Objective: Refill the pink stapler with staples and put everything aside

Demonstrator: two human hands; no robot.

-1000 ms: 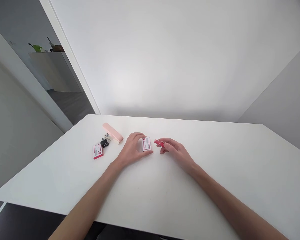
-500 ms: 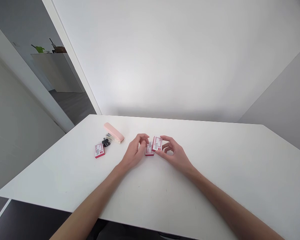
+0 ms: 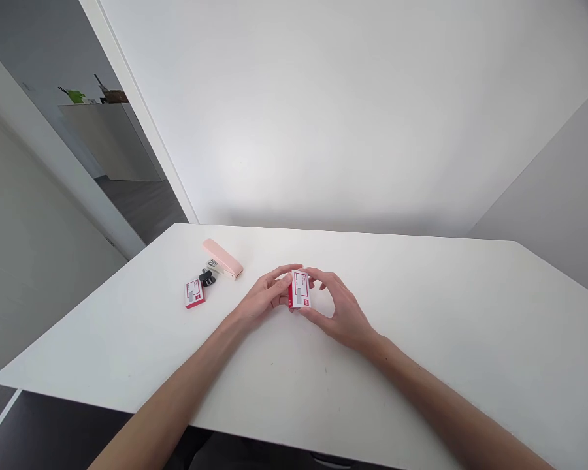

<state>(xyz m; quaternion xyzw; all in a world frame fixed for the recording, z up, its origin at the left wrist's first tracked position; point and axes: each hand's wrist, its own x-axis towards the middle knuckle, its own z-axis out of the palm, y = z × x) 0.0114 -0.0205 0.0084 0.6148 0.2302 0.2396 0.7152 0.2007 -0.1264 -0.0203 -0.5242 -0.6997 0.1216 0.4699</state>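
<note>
Between my two hands is a small white-and-red staple box [image 3: 301, 289], its printed face up and its red side toward the left. My left hand [image 3: 264, 294] grips it from the left, thumb along the upper left edge. From the right, my right hand [image 3: 343, 310] holds the same box between thumb at the near end and fingers at the far end. A second staple box seen under it earlier is not distinguishable now; it may be beneath or behind the held one.
To the left on the white table [image 3: 411, 300] lies another staple box [image 3: 195, 293]. Small black objects [image 3: 207, 278] touch its far corner. A pink stapler [image 3: 223, 258] with a printed code lies just beyond. A white wall [image 3: 323, 117] rises behind the table.
The box in my right hand has moved slightly left, over where the second box lay. My left hand has closed in and now grips at its left side.
</note>
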